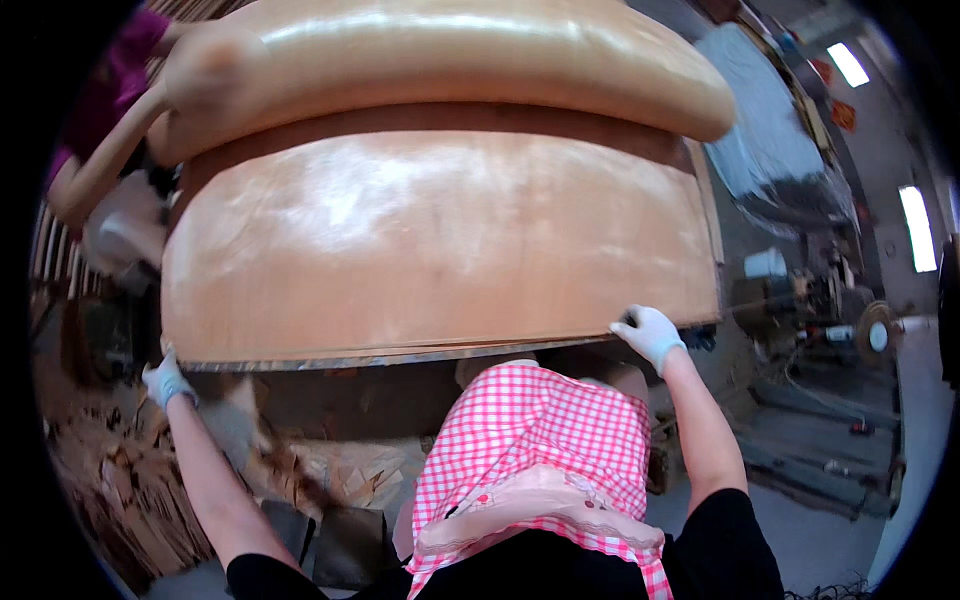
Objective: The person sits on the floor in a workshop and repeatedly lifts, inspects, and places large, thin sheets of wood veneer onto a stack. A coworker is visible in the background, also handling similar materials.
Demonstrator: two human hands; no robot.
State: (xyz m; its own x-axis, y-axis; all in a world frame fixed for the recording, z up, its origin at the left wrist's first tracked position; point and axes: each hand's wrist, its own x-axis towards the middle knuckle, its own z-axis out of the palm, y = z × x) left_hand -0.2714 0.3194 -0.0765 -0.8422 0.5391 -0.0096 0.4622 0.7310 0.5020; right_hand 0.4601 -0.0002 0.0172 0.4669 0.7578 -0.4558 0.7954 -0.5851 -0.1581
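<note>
A broad, glossy reddish-brown wood veneer sheet (450, 240) lies before me on a stack with a ragged near edge. At its near left corner, my left hand (168, 381), in a white glove, closes on the edge with the thumb upward. Farther right along the near edge, my gloved right hand (652, 337) pinches the sheet's rim between thumb and fingers. There the edges of the upper layers are slightly apart. Across the far side, a large curled sheet (480, 60) bulges over the stack, leaving a dark shadow beneath it.
At the far left, another person's arm (115, 145) reaches to the curled sheet; that hand is blurred. Torn veneer scraps (130, 490) are heaped at lower left. On the right are a plastic-covered stack (765, 120), a white bucket (765, 263) and a metal frame (820, 440).
</note>
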